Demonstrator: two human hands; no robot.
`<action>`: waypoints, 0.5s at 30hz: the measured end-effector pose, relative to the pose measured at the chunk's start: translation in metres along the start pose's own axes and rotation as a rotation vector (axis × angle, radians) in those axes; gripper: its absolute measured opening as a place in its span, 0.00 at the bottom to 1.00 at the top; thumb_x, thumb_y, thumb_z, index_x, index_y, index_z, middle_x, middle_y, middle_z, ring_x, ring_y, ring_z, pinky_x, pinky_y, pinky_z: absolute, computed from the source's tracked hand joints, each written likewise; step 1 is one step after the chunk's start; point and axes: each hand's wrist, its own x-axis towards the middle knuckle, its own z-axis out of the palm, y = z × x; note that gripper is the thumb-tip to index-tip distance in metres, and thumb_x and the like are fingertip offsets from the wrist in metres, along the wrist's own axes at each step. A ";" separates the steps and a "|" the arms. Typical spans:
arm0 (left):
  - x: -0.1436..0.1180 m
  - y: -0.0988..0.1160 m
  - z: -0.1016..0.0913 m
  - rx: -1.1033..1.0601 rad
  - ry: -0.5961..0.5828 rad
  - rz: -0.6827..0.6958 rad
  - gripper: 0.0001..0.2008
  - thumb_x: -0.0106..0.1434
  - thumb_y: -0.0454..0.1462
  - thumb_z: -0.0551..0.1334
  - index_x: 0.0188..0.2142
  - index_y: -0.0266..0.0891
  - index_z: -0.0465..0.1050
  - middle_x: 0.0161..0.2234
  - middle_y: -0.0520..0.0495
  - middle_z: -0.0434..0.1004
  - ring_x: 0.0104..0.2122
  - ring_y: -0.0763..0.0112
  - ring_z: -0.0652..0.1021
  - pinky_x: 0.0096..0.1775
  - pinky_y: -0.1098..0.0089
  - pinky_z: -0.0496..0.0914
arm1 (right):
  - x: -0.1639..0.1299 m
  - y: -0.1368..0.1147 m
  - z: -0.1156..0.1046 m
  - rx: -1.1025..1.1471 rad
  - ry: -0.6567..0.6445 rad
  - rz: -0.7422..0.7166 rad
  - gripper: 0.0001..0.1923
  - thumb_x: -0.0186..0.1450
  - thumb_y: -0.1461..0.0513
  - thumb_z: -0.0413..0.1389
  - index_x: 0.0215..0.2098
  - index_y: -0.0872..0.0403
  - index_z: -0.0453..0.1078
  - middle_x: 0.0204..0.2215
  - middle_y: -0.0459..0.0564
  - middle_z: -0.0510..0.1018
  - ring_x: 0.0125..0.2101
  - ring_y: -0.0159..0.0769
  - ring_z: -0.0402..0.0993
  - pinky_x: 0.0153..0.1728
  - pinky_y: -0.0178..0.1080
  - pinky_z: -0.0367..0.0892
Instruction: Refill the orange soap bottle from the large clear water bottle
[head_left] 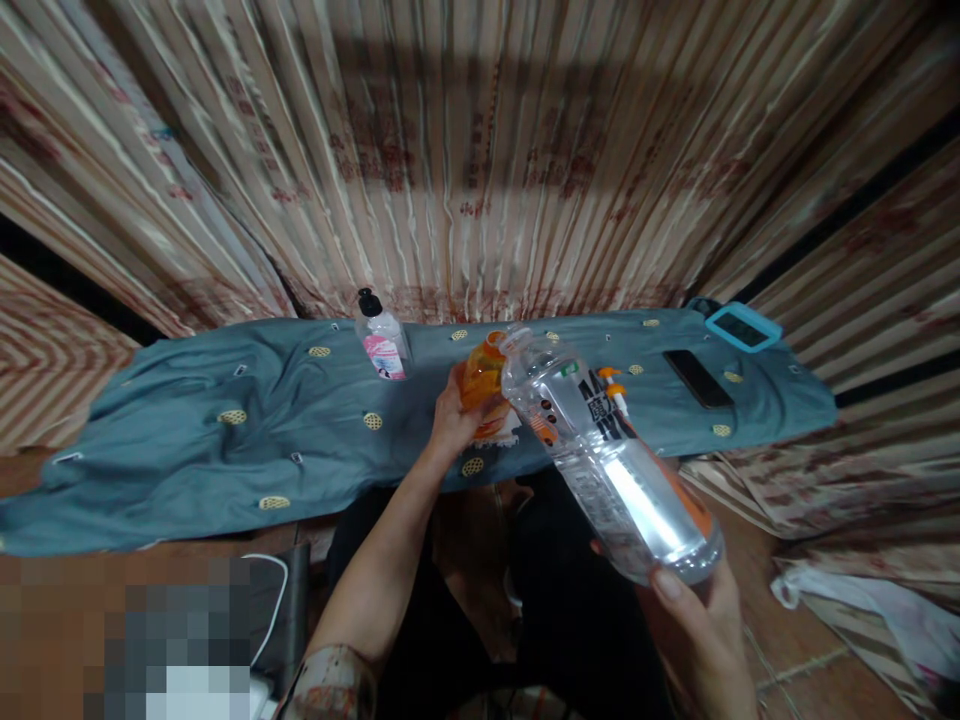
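Observation:
My right hand (701, 625) grips the base of a large clear plastic bottle (600, 450), tilted so that its open mouth points at the top of a small orange bottle (484, 385). My left hand (450, 420) holds that orange bottle upright on the blue-grey cloth (225, 430). The two bottle mouths are close together, nearly touching. Clear liquid fills the lower part of the big bottle.
A small clear bottle with a black cap and pink label (381, 340) stands on the cloth at the back. A black phone (697, 378) and a light-blue framed device (742, 326) lie at the right. Striped curtains hang behind. A white cable (274, 590) lies at lower left.

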 end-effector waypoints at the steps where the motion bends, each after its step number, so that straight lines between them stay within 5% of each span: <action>1: 0.000 0.000 0.000 0.004 -0.003 0.002 0.32 0.54 0.47 0.72 0.55 0.40 0.68 0.50 0.42 0.83 0.49 0.53 0.83 0.51 0.57 0.77 | 0.000 0.001 0.000 0.015 -0.017 -0.005 0.42 0.57 0.54 0.72 0.67 0.45 0.67 0.66 0.57 0.72 0.52 0.57 0.79 0.45 0.52 0.80; 15: 0.001 -0.006 0.001 -0.031 0.014 0.024 0.34 0.55 0.49 0.71 0.58 0.40 0.67 0.53 0.40 0.81 0.52 0.52 0.82 0.55 0.55 0.76 | 0.009 -0.001 0.008 0.091 -0.038 -0.006 0.37 0.58 0.57 0.71 0.65 0.44 0.71 0.67 0.52 0.73 0.49 0.48 0.80 0.40 0.42 0.81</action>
